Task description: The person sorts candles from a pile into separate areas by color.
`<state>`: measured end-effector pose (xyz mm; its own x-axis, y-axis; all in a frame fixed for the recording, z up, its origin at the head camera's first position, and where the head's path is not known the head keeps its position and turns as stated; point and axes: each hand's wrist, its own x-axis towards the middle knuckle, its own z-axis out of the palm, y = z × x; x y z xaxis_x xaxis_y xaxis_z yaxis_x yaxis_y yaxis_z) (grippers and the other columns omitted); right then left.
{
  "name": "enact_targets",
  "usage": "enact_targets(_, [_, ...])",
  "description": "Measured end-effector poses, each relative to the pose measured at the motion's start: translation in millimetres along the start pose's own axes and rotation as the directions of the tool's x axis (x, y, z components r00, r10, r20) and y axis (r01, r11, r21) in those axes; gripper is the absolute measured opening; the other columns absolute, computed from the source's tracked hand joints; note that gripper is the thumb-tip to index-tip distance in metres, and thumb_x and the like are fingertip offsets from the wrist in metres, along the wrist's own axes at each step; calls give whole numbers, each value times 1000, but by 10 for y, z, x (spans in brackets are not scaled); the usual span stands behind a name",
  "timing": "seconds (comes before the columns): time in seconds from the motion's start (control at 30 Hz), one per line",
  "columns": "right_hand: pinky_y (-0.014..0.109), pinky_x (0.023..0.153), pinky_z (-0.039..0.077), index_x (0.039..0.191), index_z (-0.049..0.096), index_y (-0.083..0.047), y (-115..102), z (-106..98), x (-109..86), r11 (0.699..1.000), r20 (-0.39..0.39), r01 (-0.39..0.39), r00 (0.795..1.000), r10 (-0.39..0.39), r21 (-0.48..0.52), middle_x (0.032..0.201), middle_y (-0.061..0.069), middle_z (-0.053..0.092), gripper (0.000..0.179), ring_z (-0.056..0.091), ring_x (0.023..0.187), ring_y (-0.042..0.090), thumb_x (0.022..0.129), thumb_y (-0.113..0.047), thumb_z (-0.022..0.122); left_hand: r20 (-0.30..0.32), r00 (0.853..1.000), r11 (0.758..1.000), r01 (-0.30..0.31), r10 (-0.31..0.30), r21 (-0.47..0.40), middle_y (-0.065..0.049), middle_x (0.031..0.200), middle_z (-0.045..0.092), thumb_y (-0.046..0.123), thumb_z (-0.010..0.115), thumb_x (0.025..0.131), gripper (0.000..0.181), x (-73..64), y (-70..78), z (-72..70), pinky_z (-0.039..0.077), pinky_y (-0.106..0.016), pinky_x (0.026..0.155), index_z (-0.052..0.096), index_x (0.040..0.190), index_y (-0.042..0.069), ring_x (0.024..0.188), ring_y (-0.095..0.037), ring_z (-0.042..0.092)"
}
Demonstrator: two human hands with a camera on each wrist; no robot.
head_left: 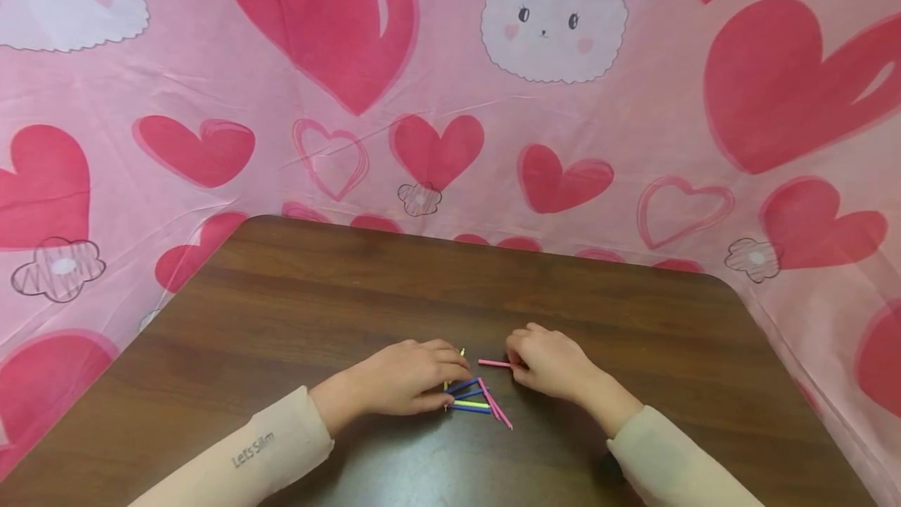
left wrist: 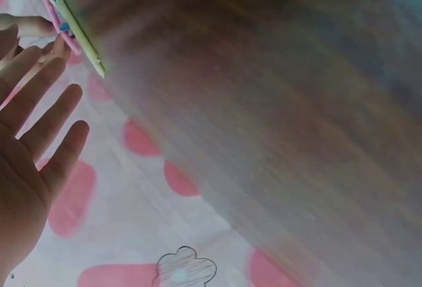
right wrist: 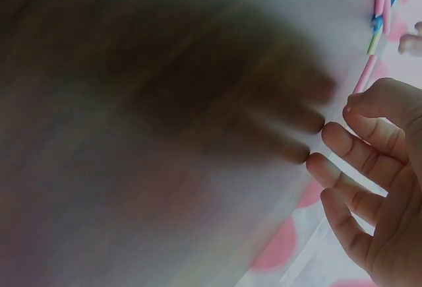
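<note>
Between the thumb and forefinger of my right hand (head_left: 552, 364) a thin pink stick (head_left: 494, 364) is pinched by one end. Its free end points left, towards a small group of coloured sticks on the table. In that group, two pink sticks (head_left: 495, 403) slant down to the right, beside several blue sticks (head_left: 464, 393) and a yellow-green stick (head_left: 472, 404). My left hand (head_left: 411, 378) lies palm down at the group's left side, thumb and fingertips at the stick ends, partly covering them. Extended, spread fingers show on the left hand (left wrist: 39, 135) in the left wrist view.
The brown wooden table (head_left: 352, 288) has rounded far corners. Around it hangs a pink cloth (head_left: 450, 92) printed with hearts and rabbits. A small dark object (head_left: 608, 469) lies near the right sleeve (head_left: 676, 452).
</note>
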<state>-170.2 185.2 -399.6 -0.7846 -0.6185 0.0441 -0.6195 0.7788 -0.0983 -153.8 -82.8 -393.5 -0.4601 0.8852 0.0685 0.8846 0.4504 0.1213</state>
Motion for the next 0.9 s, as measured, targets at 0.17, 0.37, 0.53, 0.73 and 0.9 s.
enact_targets(0.17, [22, 55, 35, 76, 56, -21, 130, -44, -32, 999, 18, -44, 999, 43, 19, 71, -12, 48, 21, 40, 69, 7, 80, -16, 77, -2, 1000, 1000, -14, 14, 13, 10, 132, 62, 34, 59, 98, 36, -2, 5, 6, 53, -32, 83, 63, 131, 22, 126, -10, 53])
enact_targets(0.37, [23, 56, 35, 76, 56, -22, 293, -107, -56, 997, 14, -82, 997, 82, 9, 69, -12, 47, 22, 40, 69, 8, 80, -16, 76, -14, 1000, 1000, -16, 17, 26, 11, 131, 63, 34, 60, 97, 36, -5, 12, 5, 53, -32, 85, 63, 131, 23, 126, -10, 54])
enact_targets(0.53, [24, 56, 35, 76, 56, -22, 435, -141, -72, 994, 8, -106, 994, 106, 7, 69, -11, 47, 21, 40, 68, 8, 81, -16, 76, -18, 1000, 999, -22, 22, 34, 11, 131, 63, 34, 60, 97, 36, 1, 29, -2, 54, -31, 84, 62, 132, 22, 125, -10, 54])
enact_targets(0.73, [23, 57, 36, 78, 58, -21, 583, -124, -34, 995, -17, -97, 995, 97, 31, 70, -9, 49, 20, 41, 69, 9, 82, -14, 76, -19, 1000, 999, -21, 22, 42, 10, 131, 64, 33, 60, 97, 37, 1, 41, -12, 54, -33, 87, 61, 132, 20, 128, -11, 54])
enact_targets(0.9, [25, 59, 37, 80, 59, -20, 659, -127, 33, 994, -2, -107, 994, 107, 24, 71, -9, 50, 18, 42, 71, 10, 83, -15, 76, -62, 997, 998, -42, 46, 53, 7, 129, 65, 32, 62, 96, 38, 25, 28, -33, 54, -33, 92, 62, 131, 17, 126, -12, 56])
